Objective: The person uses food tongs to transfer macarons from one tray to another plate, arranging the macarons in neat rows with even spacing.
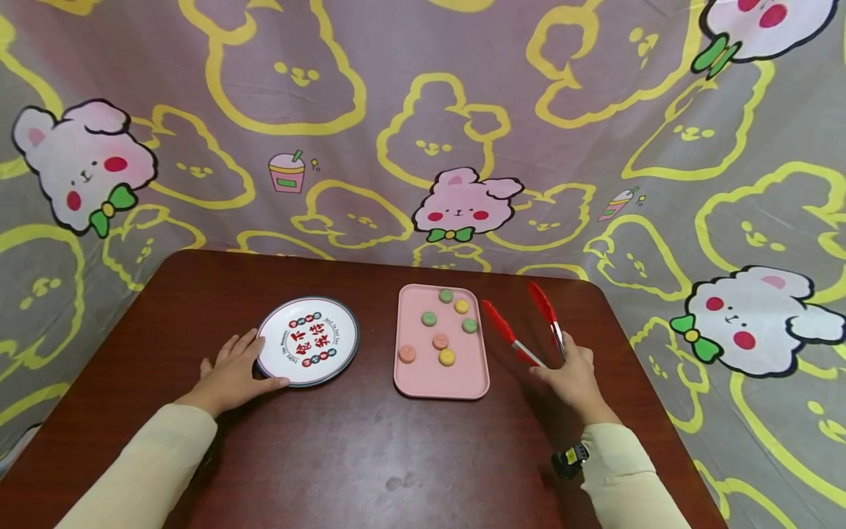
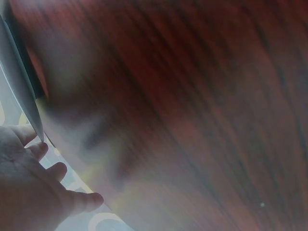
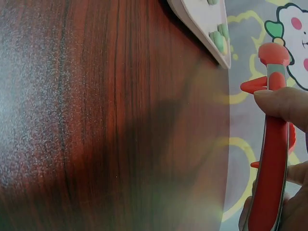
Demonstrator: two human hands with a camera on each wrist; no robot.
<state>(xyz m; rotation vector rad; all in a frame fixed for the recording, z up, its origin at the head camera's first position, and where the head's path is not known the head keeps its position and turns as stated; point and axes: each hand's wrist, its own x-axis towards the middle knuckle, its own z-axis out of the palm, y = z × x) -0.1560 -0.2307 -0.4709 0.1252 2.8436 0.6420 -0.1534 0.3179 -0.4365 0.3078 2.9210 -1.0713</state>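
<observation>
— What is the head view showing?
— The right hand [image 1: 570,376] is gripping red tongs [image 1: 500,323] near the right edge of the desk [image 1: 297,455], the tongs' arms standing apart; the left hand [image 1: 230,376] is touching the left rim of the plate [image 1: 308,341], its fingers spreading apart
— And between them?
— A pink tray [image 1: 439,383] is lying toward the far edge, carrying seven macarons [image 1: 440,341]: three green, two yellow, two orange
— Left wrist?
— Spread fingers are meeting the plate's edge
— Right wrist?
— Thumb and fingers are gripping the tongs' handle
</observation>
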